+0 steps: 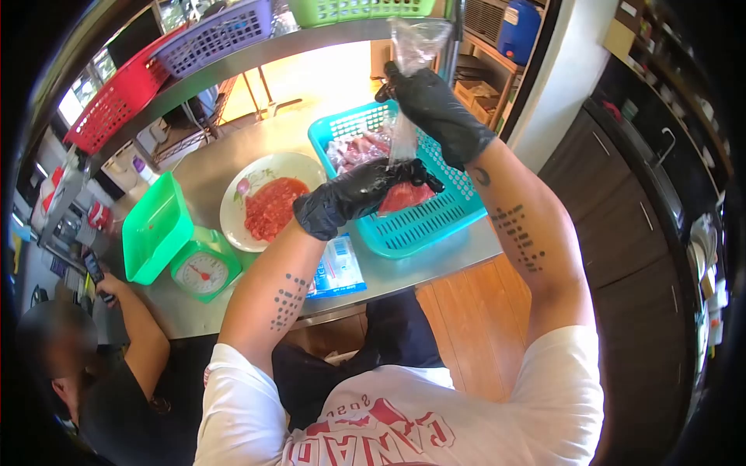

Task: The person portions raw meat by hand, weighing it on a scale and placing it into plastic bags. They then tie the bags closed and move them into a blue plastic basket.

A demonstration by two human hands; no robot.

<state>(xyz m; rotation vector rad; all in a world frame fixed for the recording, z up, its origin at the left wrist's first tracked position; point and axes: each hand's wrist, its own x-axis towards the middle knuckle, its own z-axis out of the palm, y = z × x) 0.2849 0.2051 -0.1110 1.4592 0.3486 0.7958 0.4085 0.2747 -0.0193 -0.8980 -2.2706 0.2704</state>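
Observation:
Both my hands wear black gloves. My right hand [437, 107] is raised and pinches the twisted neck of a clear plastic bag [413, 46]. My left hand [353, 194] grips the lower end of that bag, which is filled with red meat [404, 198]. Both hands are over a teal plastic basket [435, 221] holding several more bagged portions [353, 151]. A white plate [241, 198] of red minced meat [272, 208] lies to the left of the basket on the steel table [225, 155].
A green kitchen scale [200, 268] with a green tray [155, 227] stands at the table's left front. A pack of bags [336, 268] lies at the front edge. Red, purple and green baskets sit on the upper shelf. A seated person [116, 365] holds a phone at the lower left.

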